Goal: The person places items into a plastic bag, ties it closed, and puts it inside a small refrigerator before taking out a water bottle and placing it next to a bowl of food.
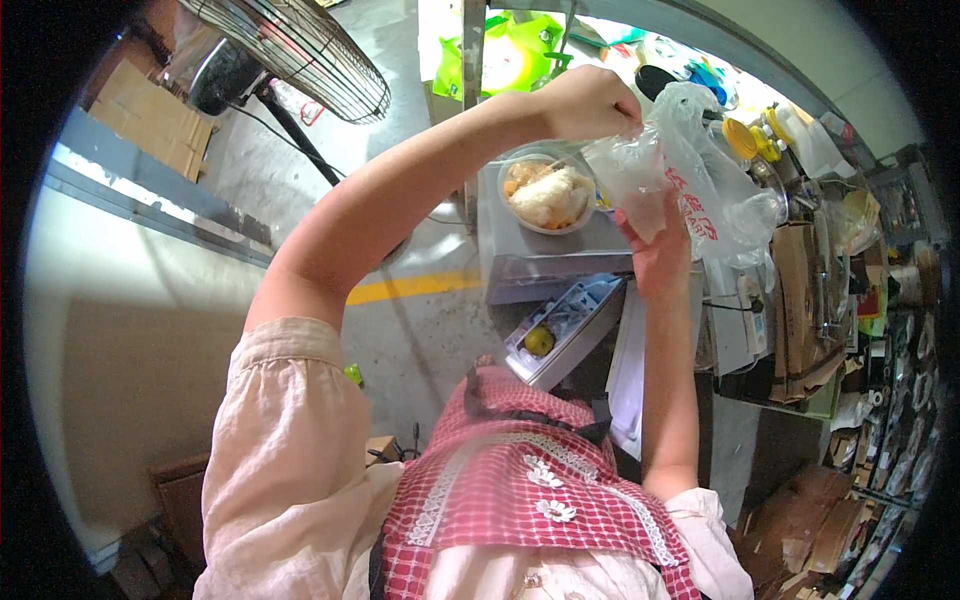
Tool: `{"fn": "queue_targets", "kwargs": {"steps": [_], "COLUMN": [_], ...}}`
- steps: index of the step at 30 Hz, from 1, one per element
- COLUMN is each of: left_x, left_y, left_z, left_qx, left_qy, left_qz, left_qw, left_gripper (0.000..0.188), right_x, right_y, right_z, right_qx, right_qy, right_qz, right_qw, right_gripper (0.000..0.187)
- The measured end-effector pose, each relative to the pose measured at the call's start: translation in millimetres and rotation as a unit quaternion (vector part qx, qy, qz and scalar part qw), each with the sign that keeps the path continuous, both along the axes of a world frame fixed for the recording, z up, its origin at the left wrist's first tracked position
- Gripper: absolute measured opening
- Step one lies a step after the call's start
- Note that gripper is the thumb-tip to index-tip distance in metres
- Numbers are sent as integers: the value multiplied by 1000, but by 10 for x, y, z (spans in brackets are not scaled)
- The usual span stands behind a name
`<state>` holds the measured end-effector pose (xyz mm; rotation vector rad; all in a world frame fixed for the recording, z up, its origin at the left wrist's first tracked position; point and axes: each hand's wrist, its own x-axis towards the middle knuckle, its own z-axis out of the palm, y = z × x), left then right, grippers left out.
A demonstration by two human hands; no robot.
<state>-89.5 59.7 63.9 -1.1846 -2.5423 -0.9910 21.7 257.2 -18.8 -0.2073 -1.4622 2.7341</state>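
Observation:
My left hand (592,104) is raised over the table, its fingers closed on the upper edge of a small clear plastic bag (632,178). Lower down, my right hand (660,250) grips the same bag from below with thumb and fingers. The bag looks thin and crumpled; its contents, if any, cannot be made out. Just left of it a round white bowl (508,206) of rice (552,198) and yellowish food stands on the grey table (575,255). A larger translucent carrier bag (720,190) with red print sits right behind my right hand.
Beneath the tabletop, an open drawer (535,372) holds a yellow-green fruit (538,341). Jars with yellow lids (740,139) and cardboard (800,300) crowd the right side. A floor fan (300,60) stands at upper left; a bright green bag (545,35) lies beyond the table.

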Motion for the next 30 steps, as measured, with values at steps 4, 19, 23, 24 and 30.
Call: {"fn": "queue_targets", "kwargs": {"steps": [4,19,23,24,30], "left_x": [150,744,748,775,857], "left_y": [27,369,417,443,389], "left_z": [258,572,504,491,418], "left_qx": [-21,116,152,175,236], "left_qy": [-72,-261,-311,-340,-439], "left_qz": [-14,18,-1,-2,-39], "left_qw": [997,958,938,924,866], "left_gripper": [22,25,26,26,24], "right_x": [-35,596,611,606,647], "right_y": [33,167,147,156,312], "right_z": [-100,778,1023,1040,1270], "right_qx": [-54,424,617,601,597], "right_qy": [-41,160,226,239,278], "right_qz": [68,-40,-86,-118,-124], "right_qw": [995,890,749,753,743], "right_gripper": [53,43,27,17,6]}}
